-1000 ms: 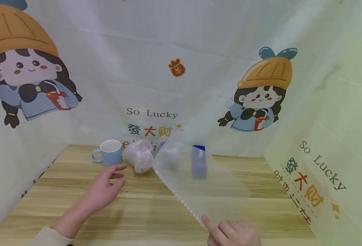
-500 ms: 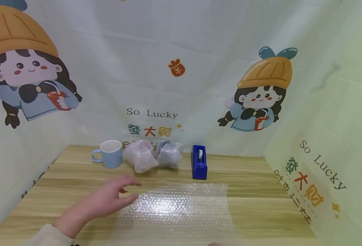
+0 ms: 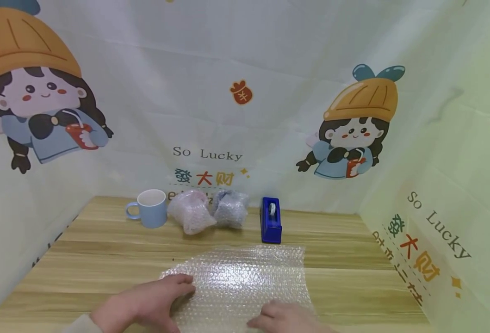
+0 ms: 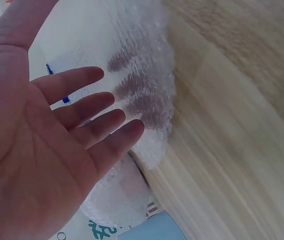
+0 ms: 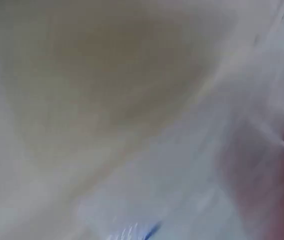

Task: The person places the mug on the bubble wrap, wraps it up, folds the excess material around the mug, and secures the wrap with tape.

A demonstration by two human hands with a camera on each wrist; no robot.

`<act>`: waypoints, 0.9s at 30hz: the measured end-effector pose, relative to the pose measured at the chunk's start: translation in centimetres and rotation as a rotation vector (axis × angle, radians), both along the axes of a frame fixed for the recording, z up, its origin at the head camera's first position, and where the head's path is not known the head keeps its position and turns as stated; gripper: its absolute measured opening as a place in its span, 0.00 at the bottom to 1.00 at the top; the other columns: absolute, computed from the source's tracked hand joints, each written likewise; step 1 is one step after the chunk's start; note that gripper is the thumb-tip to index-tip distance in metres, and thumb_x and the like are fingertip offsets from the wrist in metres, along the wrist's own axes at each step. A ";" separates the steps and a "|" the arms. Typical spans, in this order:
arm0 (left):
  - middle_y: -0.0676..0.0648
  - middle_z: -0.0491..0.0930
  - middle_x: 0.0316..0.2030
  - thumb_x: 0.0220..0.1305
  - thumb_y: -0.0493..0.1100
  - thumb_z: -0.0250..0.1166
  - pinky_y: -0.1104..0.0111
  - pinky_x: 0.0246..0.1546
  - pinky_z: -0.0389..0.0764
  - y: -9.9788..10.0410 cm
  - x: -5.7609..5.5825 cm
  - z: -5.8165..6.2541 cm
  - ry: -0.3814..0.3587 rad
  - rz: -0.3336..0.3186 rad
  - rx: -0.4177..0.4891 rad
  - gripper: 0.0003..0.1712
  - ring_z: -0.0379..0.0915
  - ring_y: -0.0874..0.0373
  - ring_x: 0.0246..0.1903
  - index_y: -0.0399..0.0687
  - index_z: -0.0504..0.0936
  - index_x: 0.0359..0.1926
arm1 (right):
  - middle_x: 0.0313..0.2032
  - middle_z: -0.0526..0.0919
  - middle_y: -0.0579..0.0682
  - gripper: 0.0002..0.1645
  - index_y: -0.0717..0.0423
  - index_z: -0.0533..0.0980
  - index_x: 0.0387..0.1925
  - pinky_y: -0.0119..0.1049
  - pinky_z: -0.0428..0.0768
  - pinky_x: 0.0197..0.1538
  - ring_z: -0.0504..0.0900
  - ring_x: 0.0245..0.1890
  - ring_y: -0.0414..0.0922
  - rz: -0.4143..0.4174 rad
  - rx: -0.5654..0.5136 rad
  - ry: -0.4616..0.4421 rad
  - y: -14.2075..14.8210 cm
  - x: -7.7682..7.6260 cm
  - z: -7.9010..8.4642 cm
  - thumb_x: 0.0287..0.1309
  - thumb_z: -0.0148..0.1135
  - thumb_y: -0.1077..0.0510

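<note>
A sheet of bubble wrap (image 3: 245, 273) lies flat across the near middle of the wooden table. At its left edge is my left hand (image 3: 153, 303), its fingers spread and slightly bent, holding nothing; in the left wrist view the fingers (image 4: 89, 102) reach toward the clear wrap (image 4: 154, 75), which mirrors them. My right hand (image 3: 288, 318) rests over the near right part of the sheet, fingers loosely extended leftward. The right wrist view is blurred, with the hand partly seen through the wrap (image 5: 182, 175).
At the back left stands a light blue mug (image 3: 152, 210). Beside it are two bubble-wrapped bundles, one pinkish (image 3: 191, 212) and one greyish (image 3: 230, 210). A blue tape dispenser (image 3: 271, 222) is right of them. Printed cloth (image 3: 269, 138) walls the table's back and sides.
The bubble wrap, held up by the right hand a second ago, now lies on the table. My left hand has moved nearer the body, and the right hand has come back into the head view.
</note>
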State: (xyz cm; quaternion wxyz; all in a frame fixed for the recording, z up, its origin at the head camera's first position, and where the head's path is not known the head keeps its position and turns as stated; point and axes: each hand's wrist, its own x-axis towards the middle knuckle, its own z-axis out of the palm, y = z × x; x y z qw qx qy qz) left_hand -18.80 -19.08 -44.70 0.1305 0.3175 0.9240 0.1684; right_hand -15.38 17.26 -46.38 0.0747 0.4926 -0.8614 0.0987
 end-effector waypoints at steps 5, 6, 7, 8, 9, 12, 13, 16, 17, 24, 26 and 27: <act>0.39 0.68 0.71 0.38 0.72 0.79 0.48 0.67 0.71 0.1 0.2 -0.4 0.032 -0.005 -0.016 0.59 0.64 0.39 0.70 0.45 0.75 0.67 | 0.68 0.71 0.53 0.52 0.49 0.67 0.72 0.52 0.77 0.64 0.72 0.67 0.52 -0.193 0.136 -0.103 2.7 -2.9 1.4 0.57 0.57 0.21; 0.39 0.68 0.71 0.38 0.73 0.79 0.49 0.67 0.72 0.1 0.2 -0.5 0.039 -0.010 -0.021 0.58 0.64 0.39 0.70 0.45 0.76 0.67 | 0.73 0.66 0.56 0.57 0.49 0.63 0.75 0.57 0.74 0.66 0.68 0.71 0.56 -0.241 0.153 -0.174 3.2 -3.2 1.4 0.55 0.58 0.20; 0.39 0.68 0.71 0.39 0.74 0.78 0.49 0.67 0.72 0.2 0.2 -0.6 0.043 -0.012 -0.026 0.58 0.64 0.39 0.70 0.46 0.76 0.67 | 0.75 0.61 0.58 0.60 0.47 0.60 0.77 0.60 0.73 0.67 0.64 0.73 0.59 -0.274 0.164 -0.228 3.5 -3.4 1.3 0.52 0.58 0.18; 0.40 0.68 0.71 0.39 0.75 0.78 0.49 0.67 0.72 0.2 0.3 -0.6 0.045 -0.011 -0.030 0.59 0.64 0.40 0.70 0.46 0.75 0.67 | 0.77 0.58 0.59 0.63 0.45 0.57 0.78 0.63 0.72 0.66 0.62 0.74 0.61 -0.294 0.174 -0.270 3.7 -3.6 1.1 0.50 0.58 0.17; 0.40 0.67 0.71 0.39 0.75 0.77 0.49 0.67 0.72 0.2 0.2 -0.6 0.043 -0.012 -0.031 0.59 0.63 0.40 0.70 0.47 0.75 0.67 | 0.78 0.55 0.60 0.64 0.44 0.55 0.79 0.64 0.72 0.66 0.61 0.75 0.62 -0.302 0.176 -0.304 3.9 -3.8 1.0 0.49 0.58 0.16; 0.41 0.66 0.72 0.38 0.76 0.77 0.47 0.67 0.71 0.2 0.1 -0.6 0.034 -0.009 -0.024 0.60 0.63 0.40 0.71 0.48 0.75 0.68 | 0.79 0.53 0.60 0.64 0.37 0.53 0.80 0.66 0.73 0.63 0.59 0.75 0.64 -0.305 0.176 -0.377 4.1 -4.2 0.6 0.48 0.58 0.15; 0.41 0.66 0.72 0.38 0.76 0.77 0.47 0.67 0.71 0.2 0.0 -0.5 0.034 -0.008 -0.017 0.60 0.63 0.41 0.71 0.49 0.75 0.68 | 0.79 0.53 0.59 0.64 0.35 0.52 0.80 0.67 0.74 0.62 0.59 0.75 0.64 -0.308 0.179 -0.398 4.1 -4.4 0.5 0.47 0.59 0.16; 0.40 0.67 0.72 0.39 0.73 0.78 0.46 0.67 0.71 -0.1 -0.2 -0.3 0.034 -0.016 0.017 0.56 0.64 0.39 0.70 0.49 0.76 0.67 | 0.79 0.53 0.58 0.62 0.32 0.54 0.79 0.67 0.75 0.61 0.58 0.76 0.65 -0.320 0.196 -0.429 4.0 -4.7 0.5 0.47 0.62 0.17; 0.39 0.67 0.72 0.40 0.71 0.78 0.45 0.67 0.71 -0.2 -0.4 -0.1 0.035 -0.015 0.030 0.55 0.64 0.39 0.70 0.48 0.76 0.67 | 0.79 0.53 0.58 0.62 0.32 0.54 0.79 0.67 0.75 0.61 0.59 0.75 0.64 -0.323 0.204 -0.428 3.9 -4.9 0.5 0.46 0.63 0.17; 0.35 0.69 0.69 0.56 0.71 0.70 0.38 0.65 0.69 -2.5 -3.0 2.1 0.123 0.108 0.171 0.47 0.66 0.34 0.68 0.46 0.75 0.67 | 0.79 0.54 0.58 0.62 0.33 0.55 0.79 0.65 0.75 0.62 0.59 0.76 0.63 -0.320 0.220 -0.453 3.7 -5.2 0.7 0.47 0.65 0.18; 0.33 0.70 0.69 0.60 0.67 0.69 0.37 0.63 0.70 -4.0 -4.5 2.6 0.186 0.204 0.237 0.44 0.68 0.32 0.66 0.45 0.73 0.68 | 0.79 0.54 0.58 0.62 0.33 0.55 0.79 0.64 0.76 0.62 0.58 0.76 0.63 -0.316 0.219 -0.455 3.7 -5.2 0.7 0.47 0.65 0.19; 0.32 0.70 0.68 0.61 0.64 0.70 0.36 0.62 0.71 -4.7 -5.3 2.8 0.235 0.256 0.257 0.43 0.68 0.31 0.65 0.43 0.72 0.68 | 0.79 0.54 0.58 0.62 0.33 0.55 0.79 0.64 0.76 0.62 0.58 0.76 0.63 -0.316 0.220 -0.456 3.7 -5.2 0.6 0.47 0.65 0.19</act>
